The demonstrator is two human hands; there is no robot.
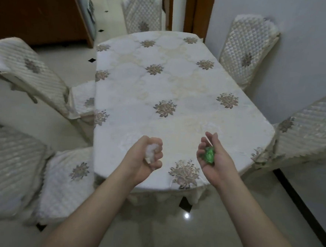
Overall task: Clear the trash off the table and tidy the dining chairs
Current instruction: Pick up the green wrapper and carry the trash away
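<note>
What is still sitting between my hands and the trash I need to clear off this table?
Nothing visible. The left hand already grips a white crumpled wad, and the right hand cups a green wrapper in its palm. Both are above the table's near end. No bin shows in this view.

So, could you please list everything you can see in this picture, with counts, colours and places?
table: one, under a cream cloth with brown flower prints, centre
chairs: five, with cream quilted covers; two on the left, one at the far end, two on the right
cabinet: one, dark brown wood, far left
white wad: one, white crumpled trash, in the left fist
green wrapper: one, shiny green, crumpled, in the right palm
floor: pale glossy tiles with small black insets
wall: white, on the right
left hand: grips the white wad, over the table's near edge
right hand: cups the green wrapper, palm up
</note>
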